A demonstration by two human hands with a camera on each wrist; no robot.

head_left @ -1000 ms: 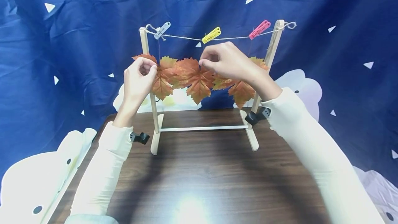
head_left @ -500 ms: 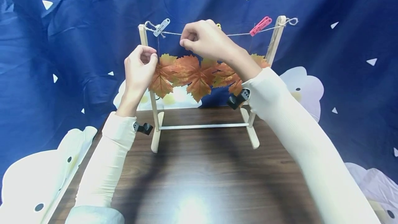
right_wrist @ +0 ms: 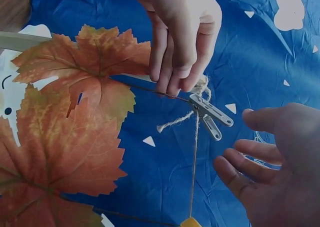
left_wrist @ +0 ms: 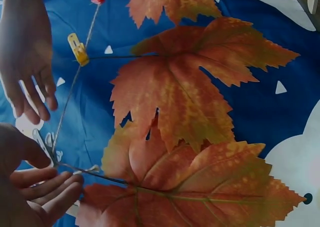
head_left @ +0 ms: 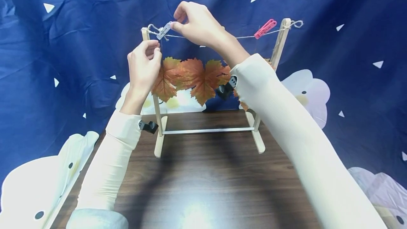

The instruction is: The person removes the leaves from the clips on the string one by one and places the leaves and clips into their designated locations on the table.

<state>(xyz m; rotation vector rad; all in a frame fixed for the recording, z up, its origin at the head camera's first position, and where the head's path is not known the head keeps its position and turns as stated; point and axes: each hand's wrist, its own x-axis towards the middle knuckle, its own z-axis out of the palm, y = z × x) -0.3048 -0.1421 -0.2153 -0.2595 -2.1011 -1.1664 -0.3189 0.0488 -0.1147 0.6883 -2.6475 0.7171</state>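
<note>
A small wooden rack [head_left: 157, 116] carries a twine line [head_left: 245, 37] with a white clip [head_left: 164, 30] at its left end and a pink clip [head_left: 265, 28] at its right. My left hand [head_left: 155, 50] pinches the thin stem [right_wrist: 145, 88] of an orange maple leaf [head_left: 165, 78], just under the white clip [right_wrist: 212, 116]. More leaves [head_left: 203, 77] hang beside it. My right hand [head_left: 176, 22] hovers at the white clip's free end, fingers spread, thumb and forefinger either side of it [right_wrist: 240, 142]. The yellow clip [left_wrist: 78, 49] sits further along the twine, hidden behind my right hand in the head view.
The rack stands at the far edge of a dark wooden table [head_left: 206, 179]. A blue cloth with white triangles [head_left: 334, 63] hangs behind. White cloud shapes [head_left: 28, 183] lie at both sides of the table.
My right hand let go of the leaves, rose to the twine and moved left to the white clip. My left hand lifted the stem a little higher.
</note>
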